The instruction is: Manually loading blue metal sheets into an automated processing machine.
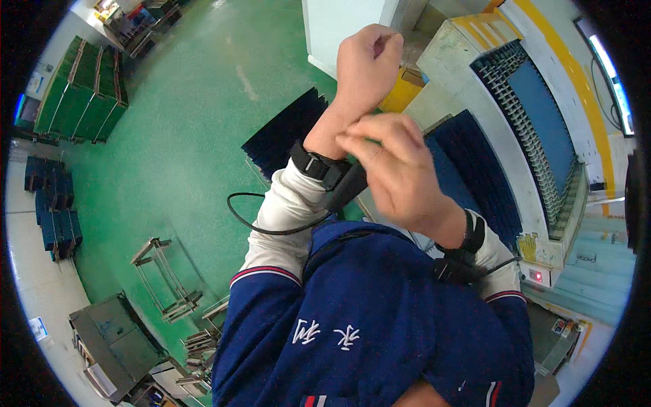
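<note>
My left hand [369,68] is raised in front of me, its fingers curled into a loose fist with no object showing in it. Across the left wrist reaches my right hand [403,166], thumb and fingertips pinched together against the skin just above a black wrist strap [317,166]. Whether something small sits in that pinch cannot be made out. Another dark strap [475,232] circles the right wrist. From the left strap a black cable [245,195] loops out beside the white sleeve [281,210].
At right, a pale machine [458,51] carries a blue panel [542,112] by its toothed rollers. Stacks of dark blue panels [475,169] stand beside it and a second stack [281,132] behind my left arm. A metal frame [163,278] and grey cabinet [112,339] occupy the lower left.
</note>
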Demonstrator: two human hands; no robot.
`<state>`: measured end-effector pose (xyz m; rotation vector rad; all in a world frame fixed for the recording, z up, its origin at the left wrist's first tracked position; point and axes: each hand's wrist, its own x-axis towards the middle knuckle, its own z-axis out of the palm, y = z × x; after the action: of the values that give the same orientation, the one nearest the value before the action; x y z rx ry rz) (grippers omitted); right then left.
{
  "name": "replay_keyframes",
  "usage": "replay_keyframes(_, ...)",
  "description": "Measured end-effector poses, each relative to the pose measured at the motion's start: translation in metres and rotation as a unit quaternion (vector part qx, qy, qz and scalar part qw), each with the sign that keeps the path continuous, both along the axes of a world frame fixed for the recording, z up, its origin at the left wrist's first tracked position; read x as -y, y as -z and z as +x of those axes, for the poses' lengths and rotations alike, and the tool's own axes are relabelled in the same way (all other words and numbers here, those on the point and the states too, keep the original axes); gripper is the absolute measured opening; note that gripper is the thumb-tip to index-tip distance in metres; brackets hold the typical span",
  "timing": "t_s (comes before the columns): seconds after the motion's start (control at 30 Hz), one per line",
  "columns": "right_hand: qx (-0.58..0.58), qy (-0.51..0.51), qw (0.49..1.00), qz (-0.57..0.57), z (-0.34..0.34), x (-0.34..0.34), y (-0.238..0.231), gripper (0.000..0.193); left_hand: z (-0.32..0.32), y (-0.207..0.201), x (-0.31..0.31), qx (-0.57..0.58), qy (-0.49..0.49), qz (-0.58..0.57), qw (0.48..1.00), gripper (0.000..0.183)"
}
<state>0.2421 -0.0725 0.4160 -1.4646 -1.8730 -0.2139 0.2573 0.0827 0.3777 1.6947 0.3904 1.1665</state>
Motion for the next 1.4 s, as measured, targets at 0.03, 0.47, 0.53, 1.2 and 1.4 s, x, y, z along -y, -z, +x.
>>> replay_keyframes(0.03, -0.009, -0.021, 1.0, -0.013, -0.003, 0.0, 0.001, 0.029, 0.0, 0.001, -0.002, 0.027, 0.02, -0.029, 0.999, 0.018)
replay_keyframes(0.47, -0.018, -0.002, 0.999, -0.027, -0.003, -0.012, -0.002, 0.031, -0.007, -0.014, 0.003, 0.096, 0.125, -0.275, 0.948, 0.016)
replay_keyframes(0.53, -0.024, -0.01, 0.999, -0.032, 0.001, -0.013, -0.004, 0.03, -0.008, -0.013, 0.004, 0.088, 0.12, -0.284, 0.947, 0.016)
replay_keyframes(1.2, -0.149, 0.018, 0.988, -0.042, 0.016, -0.022, 0.009, 0.038, 0.004, 0.001, -0.007, 0.112, 0.183, -0.385, 0.898, 0.016)
replay_keyframes(1.4, -0.097, -0.029, 0.99, -0.095, 0.022, -0.018, 0.01, 0.039, 0.001, 0.005, -0.005, 0.136, 0.196, -0.385, 0.892, 0.016)
